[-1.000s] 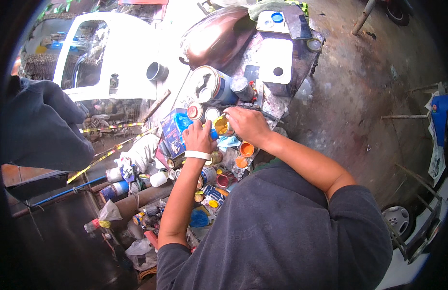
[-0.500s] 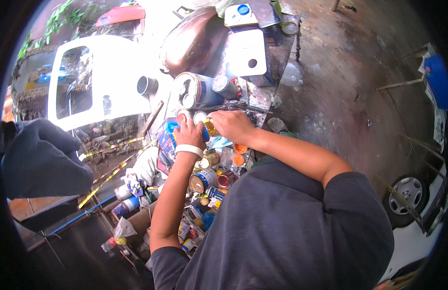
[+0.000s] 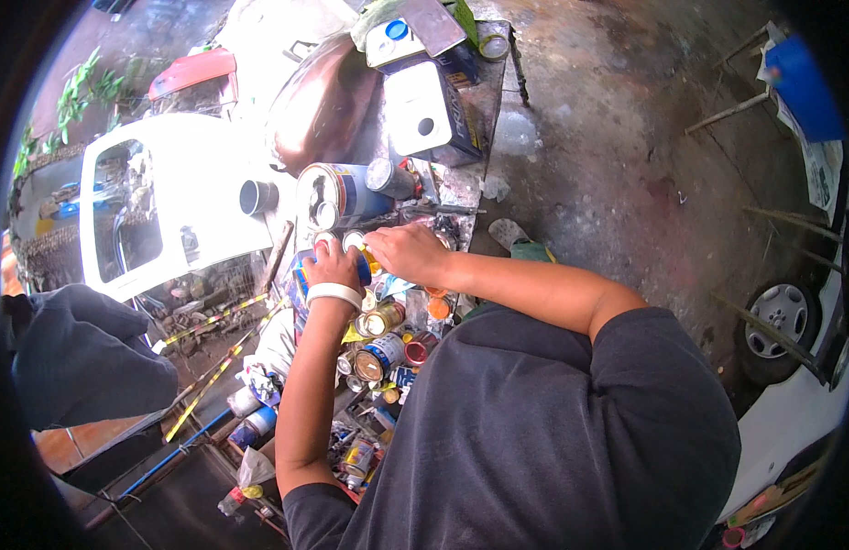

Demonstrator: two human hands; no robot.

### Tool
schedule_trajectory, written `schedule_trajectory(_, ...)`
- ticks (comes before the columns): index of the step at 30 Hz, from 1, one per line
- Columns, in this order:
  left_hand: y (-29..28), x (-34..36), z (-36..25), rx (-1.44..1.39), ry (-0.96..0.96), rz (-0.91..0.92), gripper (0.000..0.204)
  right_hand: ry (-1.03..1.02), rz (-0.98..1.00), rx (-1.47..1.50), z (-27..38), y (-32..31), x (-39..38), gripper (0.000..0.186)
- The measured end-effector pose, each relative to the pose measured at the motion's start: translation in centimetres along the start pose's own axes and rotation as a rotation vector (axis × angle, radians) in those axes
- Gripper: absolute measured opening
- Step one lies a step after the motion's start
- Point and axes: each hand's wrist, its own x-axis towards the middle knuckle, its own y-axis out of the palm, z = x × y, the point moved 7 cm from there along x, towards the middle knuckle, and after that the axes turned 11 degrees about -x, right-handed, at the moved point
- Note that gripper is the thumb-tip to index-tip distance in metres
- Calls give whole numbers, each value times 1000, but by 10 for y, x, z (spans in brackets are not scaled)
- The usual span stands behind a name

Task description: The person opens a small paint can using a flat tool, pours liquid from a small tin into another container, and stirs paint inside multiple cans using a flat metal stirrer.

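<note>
I judge I'm mid-way opening the small blue-and-yellow round tin (image 3: 362, 266), left hand (image 3: 331, 268) clenched around it, right hand (image 3: 408, 254) gripping its top; next needs steady twisting.

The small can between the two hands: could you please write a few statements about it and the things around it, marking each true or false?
1. Both hands, the left hand and the right hand, meet at the small can. True.
2. The left wrist is bare. False: it wears a white wristband.
3. A large blue and white can lies on its side behind the hands. True.
4. The bench below the hands holds only one can. False: many small cans crowd it.
</note>
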Motion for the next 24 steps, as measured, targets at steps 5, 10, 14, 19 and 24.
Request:
schedule_trajectory(5,-8,-3,-1,5,-5,7,57,0,-8,-15,0,-5,-2,11)
schedule_trajectory(10,-3,-3,3,8,-2,-43,61,-17,-6,-36,4,-8,-2,11)
schedule_trajectory(14,-3,-4,4,-18,-9,-32,62,-14,-10,-35,4,-11,-1,10)
schedule_trajectory(19,1,-3,5,-32,-39,-14,65,-13,-23,-19,4,-13,-3,10)
schedule_trajectory(24,10,2,9,-96,-74,42,66,-15,-10,-6,6,-15,-3,10)
